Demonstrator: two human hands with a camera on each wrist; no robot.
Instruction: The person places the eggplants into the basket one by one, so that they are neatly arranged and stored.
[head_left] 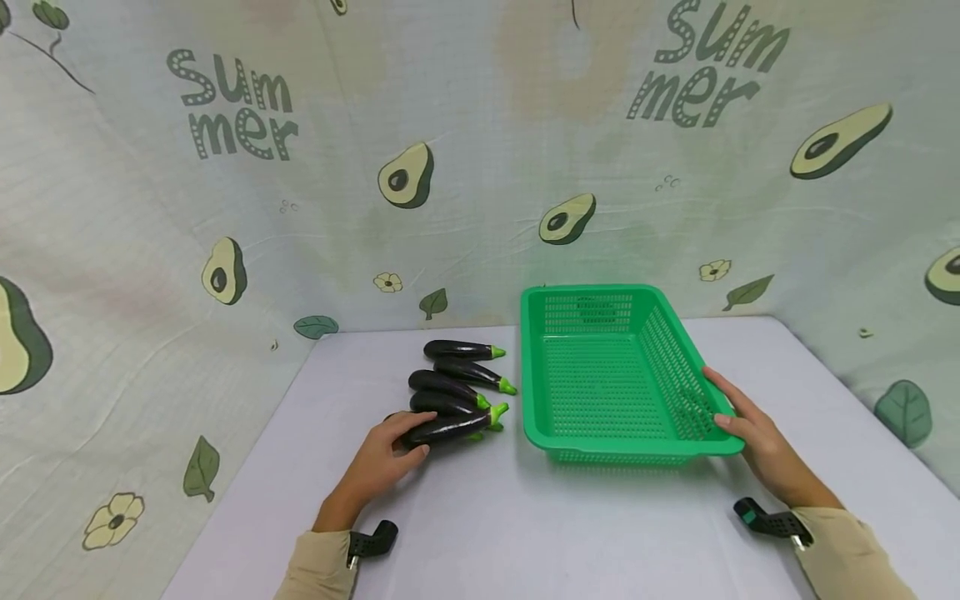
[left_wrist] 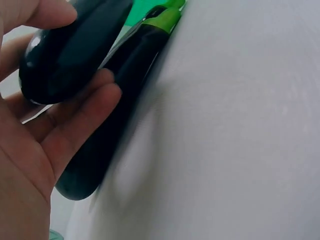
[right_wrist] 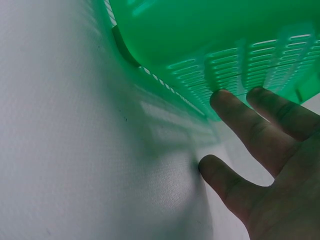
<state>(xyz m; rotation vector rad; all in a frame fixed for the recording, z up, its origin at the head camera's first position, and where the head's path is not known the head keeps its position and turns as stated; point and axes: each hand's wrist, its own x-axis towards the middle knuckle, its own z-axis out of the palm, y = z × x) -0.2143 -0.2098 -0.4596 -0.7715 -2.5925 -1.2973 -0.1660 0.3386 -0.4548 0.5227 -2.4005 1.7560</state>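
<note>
My left hand (head_left: 382,458) grips the blunt end of a glossy dark eggplant (head_left: 457,427), the nearest of a group lying left of the basket. In the left wrist view, thumb and fingers are on both sides of this eggplant (left_wrist: 75,55), and another eggplant (left_wrist: 120,95) lies below it against the table. At the right side of a green plastic basket (head_left: 609,446), my right hand (head_left: 765,442) holds the rim, thumb on top. In the right wrist view, two fingertips (right_wrist: 222,97) touch the slotted outer wall, while a lower finger is apart from it.
Several more eggplants, including one at the back (head_left: 459,350), lie close together with green stems toward the basket. The table (head_left: 585,542) has a white cover. Behind it hangs a printed cloth (head_left: 480,100) with avocados and lettering.
</note>
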